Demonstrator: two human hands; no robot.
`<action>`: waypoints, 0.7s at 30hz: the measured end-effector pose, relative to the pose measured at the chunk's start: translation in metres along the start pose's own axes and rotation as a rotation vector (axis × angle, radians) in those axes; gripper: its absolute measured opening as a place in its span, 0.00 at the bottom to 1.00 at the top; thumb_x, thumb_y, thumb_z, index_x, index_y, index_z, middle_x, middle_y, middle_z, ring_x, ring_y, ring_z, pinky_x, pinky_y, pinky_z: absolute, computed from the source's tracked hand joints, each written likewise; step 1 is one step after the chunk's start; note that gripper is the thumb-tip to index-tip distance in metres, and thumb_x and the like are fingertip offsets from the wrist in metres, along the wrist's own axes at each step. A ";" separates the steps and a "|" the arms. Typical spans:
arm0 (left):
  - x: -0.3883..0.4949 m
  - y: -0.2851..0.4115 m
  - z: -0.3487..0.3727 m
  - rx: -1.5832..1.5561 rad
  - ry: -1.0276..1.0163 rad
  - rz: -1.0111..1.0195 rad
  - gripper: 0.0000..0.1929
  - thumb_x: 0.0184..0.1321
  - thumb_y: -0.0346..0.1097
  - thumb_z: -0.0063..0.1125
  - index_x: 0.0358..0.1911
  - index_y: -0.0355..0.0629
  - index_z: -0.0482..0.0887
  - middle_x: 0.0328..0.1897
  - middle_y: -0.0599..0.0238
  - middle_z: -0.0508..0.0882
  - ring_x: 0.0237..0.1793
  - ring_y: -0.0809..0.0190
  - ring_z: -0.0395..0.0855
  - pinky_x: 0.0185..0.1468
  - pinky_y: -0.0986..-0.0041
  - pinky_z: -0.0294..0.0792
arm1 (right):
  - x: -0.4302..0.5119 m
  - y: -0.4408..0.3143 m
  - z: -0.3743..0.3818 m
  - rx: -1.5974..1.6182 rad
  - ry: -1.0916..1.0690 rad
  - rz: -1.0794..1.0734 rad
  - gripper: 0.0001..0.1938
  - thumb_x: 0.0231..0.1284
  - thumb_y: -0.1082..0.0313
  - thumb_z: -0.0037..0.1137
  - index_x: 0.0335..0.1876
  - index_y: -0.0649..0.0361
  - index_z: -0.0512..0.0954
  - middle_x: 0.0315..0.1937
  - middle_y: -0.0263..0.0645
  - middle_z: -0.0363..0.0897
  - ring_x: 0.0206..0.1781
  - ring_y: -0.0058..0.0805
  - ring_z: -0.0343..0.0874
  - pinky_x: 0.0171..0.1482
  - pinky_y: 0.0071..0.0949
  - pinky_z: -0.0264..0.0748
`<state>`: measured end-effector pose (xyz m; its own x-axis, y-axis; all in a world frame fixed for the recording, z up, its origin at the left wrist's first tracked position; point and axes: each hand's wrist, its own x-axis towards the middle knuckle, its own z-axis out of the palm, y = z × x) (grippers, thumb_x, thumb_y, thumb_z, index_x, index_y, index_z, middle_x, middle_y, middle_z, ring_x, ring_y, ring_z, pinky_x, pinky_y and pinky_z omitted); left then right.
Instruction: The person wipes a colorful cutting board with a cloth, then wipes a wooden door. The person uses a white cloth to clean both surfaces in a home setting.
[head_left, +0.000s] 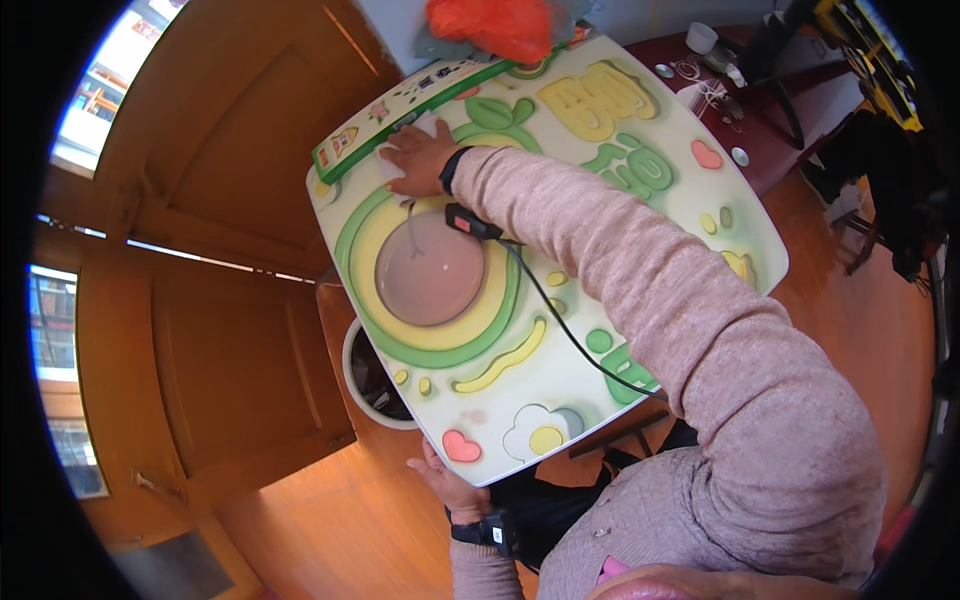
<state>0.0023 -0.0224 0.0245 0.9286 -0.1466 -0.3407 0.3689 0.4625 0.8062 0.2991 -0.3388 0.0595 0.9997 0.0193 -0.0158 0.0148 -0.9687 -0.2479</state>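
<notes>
My right hand (422, 159) lies palm down with its fingers spread over a white cloth (427, 124), which it presses to the tabletop. It is near the far edge, beside a long green and white box (420, 94). The table wears a printed mat (495, 416) with green, yellow and pink shapes, including a large ring around a brownish disc (431, 270). My left hand (456, 487) touches the near corner of the table; part of it is hidden by the edge. A black device with a cable (471, 223) is at my right wrist.
A red plastic bag (491, 26) sits at the far end, by the wall. Beneath the left edge stands a round pale-rimmed bin (360, 375). To the right, a dark red table (750, 150) carries white cables and a white cup (701, 37). Wooden doors (232, 337) line the left.
</notes>
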 end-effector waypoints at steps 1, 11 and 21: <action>0.000 0.000 0.000 0.016 0.046 -0.013 0.41 0.66 0.70 0.27 0.64 0.37 0.62 0.64 0.55 0.71 0.63 0.55 0.69 0.68 0.62 0.60 | -0.005 0.016 -0.004 -0.009 0.018 0.010 0.35 0.63 0.39 0.37 0.73 0.48 0.55 0.76 0.37 0.47 0.78 0.37 0.41 0.69 0.64 0.37; 0.000 -0.002 0.001 0.073 0.015 0.009 0.39 0.67 0.68 0.28 0.64 0.37 0.62 0.64 0.55 0.71 0.63 0.55 0.69 0.67 0.62 0.60 | -0.080 0.199 -0.044 -0.115 0.101 0.391 0.36 0.62 0.38 0.39 0.73 0.42 0.53 0.75 0.36 0.48 0.77 0.38 0.44 0.67 0.67 0.42; 0.000 -0.001 -0.004 0.142 -0.003 -0.021 0.36 0.70 0.65 0.23 0.64 0.39 0.64 0.66 0.56 0.70 0.65 0.54 0.68 0.68 0.62 0.59 | -0.201 0.255 -0.055 -0.120 0.079 0.549 0.34 0.66 0.39 0.38 0.74 0.41 0.50 0.77 0.35 0.42 0.78 0.39 0.39 0.67 0.68 0.44</action>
<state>0.0016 -0.0192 0.0219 0.9206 -0.1574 -0.3573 0.3901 0.3308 0.8593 0.1031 -0.6037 0.0522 0.8597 -0.5094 -0.0377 -0.5102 -0.8528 -0.1117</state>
